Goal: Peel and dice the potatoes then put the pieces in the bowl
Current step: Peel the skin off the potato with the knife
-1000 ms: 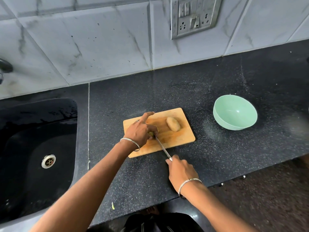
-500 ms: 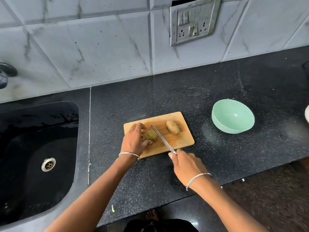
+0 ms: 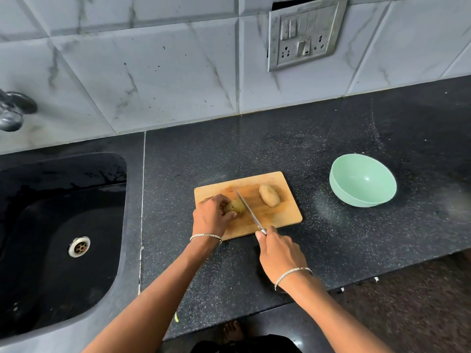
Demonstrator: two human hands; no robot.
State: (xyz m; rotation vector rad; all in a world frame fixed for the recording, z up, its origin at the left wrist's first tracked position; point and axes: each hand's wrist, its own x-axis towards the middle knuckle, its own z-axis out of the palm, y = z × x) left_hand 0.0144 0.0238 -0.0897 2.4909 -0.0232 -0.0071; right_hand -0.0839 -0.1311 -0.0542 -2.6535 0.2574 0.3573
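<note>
A wooden cutting board (image 3: 285, 215) lies on the black counter. My left hand (image 3: 210, 217) grips a small brownish-green potato (image 3: 235, 207) on the board's left part, fingers curled over it. My right hand (image 3: 279, 253) holds a knife (image 3: 248, 210) by the handle; the blade lies diagonally across the board, its edge against the potato's right side. A second, paler potato (image 3: 269, 195) rests on the board's right part. A mint-green bowl (image 3: 339, 186) stands on the counter to the right of the board, with nothing in it.
A black sink (image 3: 58, 238) with a steel drain sits to the left, a tap (image 3: 12, 110) above it. A switch and socket plate (image 3: 305, 34) hangs on the tiled wall. The counter's front edge runs just below my wrists.
The knife blade has swung from the potato's near side to its right side, now pointing further up the board. My left hand has settled flatter over the potato.
</note>
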